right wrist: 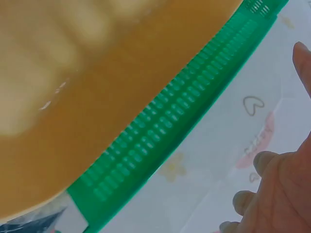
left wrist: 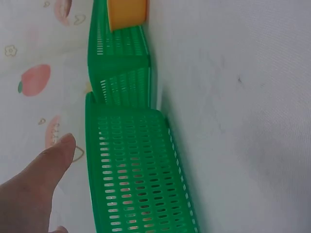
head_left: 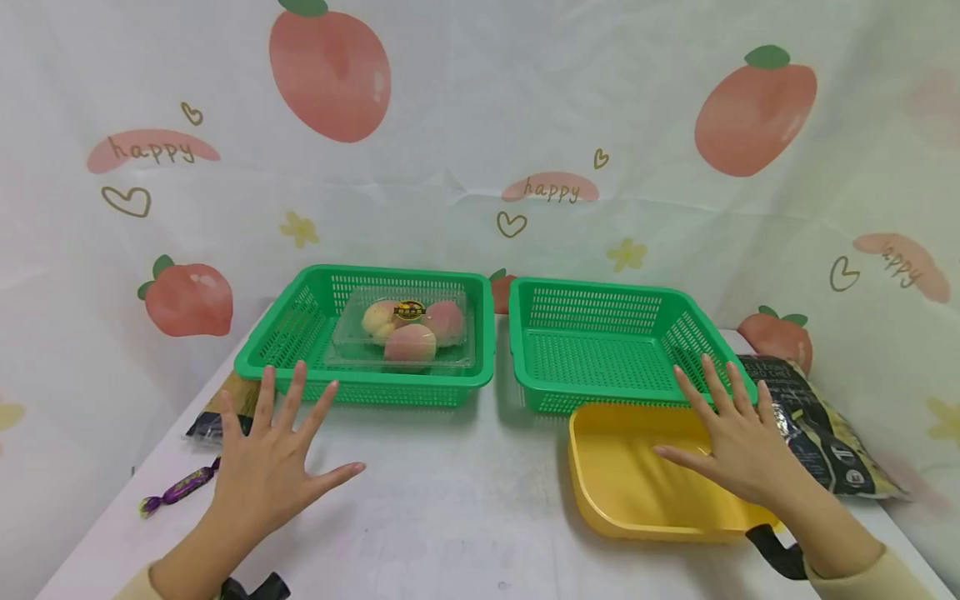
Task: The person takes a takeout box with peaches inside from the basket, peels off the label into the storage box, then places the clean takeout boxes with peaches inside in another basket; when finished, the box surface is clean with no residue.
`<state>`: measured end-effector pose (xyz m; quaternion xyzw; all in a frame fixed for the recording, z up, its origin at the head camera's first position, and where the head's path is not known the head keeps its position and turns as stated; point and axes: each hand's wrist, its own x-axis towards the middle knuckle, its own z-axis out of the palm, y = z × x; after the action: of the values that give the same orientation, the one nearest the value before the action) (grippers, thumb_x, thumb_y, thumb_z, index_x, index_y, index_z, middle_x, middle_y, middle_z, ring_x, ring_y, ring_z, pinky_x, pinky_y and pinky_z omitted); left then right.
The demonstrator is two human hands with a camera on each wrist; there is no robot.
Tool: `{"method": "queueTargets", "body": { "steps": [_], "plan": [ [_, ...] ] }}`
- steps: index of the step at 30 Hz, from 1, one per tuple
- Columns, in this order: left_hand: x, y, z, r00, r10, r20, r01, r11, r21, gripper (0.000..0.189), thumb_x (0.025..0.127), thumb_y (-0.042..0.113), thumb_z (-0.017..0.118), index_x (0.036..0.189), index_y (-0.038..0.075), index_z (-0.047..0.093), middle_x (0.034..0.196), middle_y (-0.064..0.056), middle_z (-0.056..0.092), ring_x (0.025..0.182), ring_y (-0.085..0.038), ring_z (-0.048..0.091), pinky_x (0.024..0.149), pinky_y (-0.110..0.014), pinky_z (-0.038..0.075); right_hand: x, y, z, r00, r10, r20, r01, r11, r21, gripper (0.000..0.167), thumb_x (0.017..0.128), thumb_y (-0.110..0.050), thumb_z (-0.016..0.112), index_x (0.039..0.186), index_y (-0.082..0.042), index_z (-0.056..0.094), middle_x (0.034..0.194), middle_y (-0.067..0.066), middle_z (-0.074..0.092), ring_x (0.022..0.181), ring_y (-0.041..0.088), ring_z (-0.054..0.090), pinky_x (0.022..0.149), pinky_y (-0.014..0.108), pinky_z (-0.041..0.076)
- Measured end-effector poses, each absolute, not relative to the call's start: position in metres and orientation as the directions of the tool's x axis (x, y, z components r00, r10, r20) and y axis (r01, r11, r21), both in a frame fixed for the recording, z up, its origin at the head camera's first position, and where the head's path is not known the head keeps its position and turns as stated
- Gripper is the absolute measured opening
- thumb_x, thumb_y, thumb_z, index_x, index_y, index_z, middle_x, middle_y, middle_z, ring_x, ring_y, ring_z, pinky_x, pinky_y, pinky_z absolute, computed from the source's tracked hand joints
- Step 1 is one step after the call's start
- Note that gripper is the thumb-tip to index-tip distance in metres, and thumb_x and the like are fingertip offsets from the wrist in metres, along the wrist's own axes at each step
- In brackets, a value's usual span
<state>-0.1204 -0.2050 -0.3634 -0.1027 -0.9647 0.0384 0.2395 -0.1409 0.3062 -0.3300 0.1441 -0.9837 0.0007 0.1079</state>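
My left hand [head_left: 266,462] is held with fingers spread in front of the left green basket [head_left: 363,390], holding nothing. In that basket lies a clear plastic box [head_left: 352,342] of several peaches [head_left: 410,343] with a dark label on its lid. My right hand [head_left: 738,442], fingers also spread and holding nothing, overlaps the yellow basin [head_left: 622,492] in the head view. Behind the basin stands a second green basket [head_left: 592,354] with nothing in it. In the left wrist view my thumb [left wrist: 56,160] points up beside a basket's slotted wall [left wrist: 141,179].
A purple-wrapped candy [head_left: 180,487] lies left of my left hand, near a bag with a black lower part [head_left: 238,404]. A black and yellow bag [head_left: 825,433] lies at the table's right side. A peach-patterned cloth [head_left: 450,125] hangs behind the white table [head_left: 450,500].
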Motion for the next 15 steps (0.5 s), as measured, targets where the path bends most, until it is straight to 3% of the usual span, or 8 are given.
{"method": "queueTargets", "body": {
  "steps": [3,9,12,15],
  "plan": [
    [-0.12,-0.204,-0.363,-0.863,0.221,0.454,0.184,0.975,-0.125,0.104,0.064,0.087,0.045,0.146,0.022,0.033,0.158,-0.01,0.003,0.145,-0.035,-0.008,0.105,-0.073,0.001,-0.144,0.3,-0.328,-0.928,-0.306,0.213,-0.308,0.951,0.022,0.1,0.081,-0.064,0.055,0.151,-0.025,-0.004,0.156,0.011,-0.016,0.14,0.037,-0.021,0.106,0.056,-0.026],
    [-0.124,-0.206,-0.362,-0.839,0.243,0.487,0.208,0.97,-0.126,0.105,0.066,0.089,0.038,0.146,0.021,0.033,0.158,-0.011,0.008,0.145,-0.035,-0.006,0.107,-0.07,-0.006,-0.155,0.286,-0.325,-0.907,-0.359,0.222,-0.361,0.932,0.033,0.097,0.082,-0.064,0.054,0.151,-0.026,-0.001,0.156,0.007,-0.017,0.142,0.032,-0.021,0.108,0.055,-0.023],
    [-0.125,-0.204,-0.36,-0.844,0.242,0.478,0.209,0.97,-0.122,0.104,0.065,0.085,0.047,0.145,0.02,0.034,0.158,-0.011,0.006,0.145,-0.035,-0.007,0.107,-0.069,-0.006,-0.161,0.279,-0.323,-0.895,-0.382,0.228,-0.384,0.922,0.039,0.096,0.081,-0.065,0.054,0.151,-0.026,0.0,0.157,0.008,-0.014,0.143,0.034,-0.017,0.11,0.058,-0.018],
    [-0.126,-0.202,-0.358,-0.851,0.241,0.466,0.21,0.971,-0.117,0.103,0.066,0.084,0.047,0.145,0.019,0.034,0.158,-0.01,0.003,0.145,-0.034,-0.008,0.108,-0.068,-0.005,-0.166,0.271,-0.321,-0.891,-0.396,0.221,-0.4,0.916,0.028,0.095,0.082,-0.065,0.053,0.151,-0.026,0.001,0.157,0.008,-0.013,0.143,0.036,-0.014,0.111,0.06,-0.014]
  ]
}}
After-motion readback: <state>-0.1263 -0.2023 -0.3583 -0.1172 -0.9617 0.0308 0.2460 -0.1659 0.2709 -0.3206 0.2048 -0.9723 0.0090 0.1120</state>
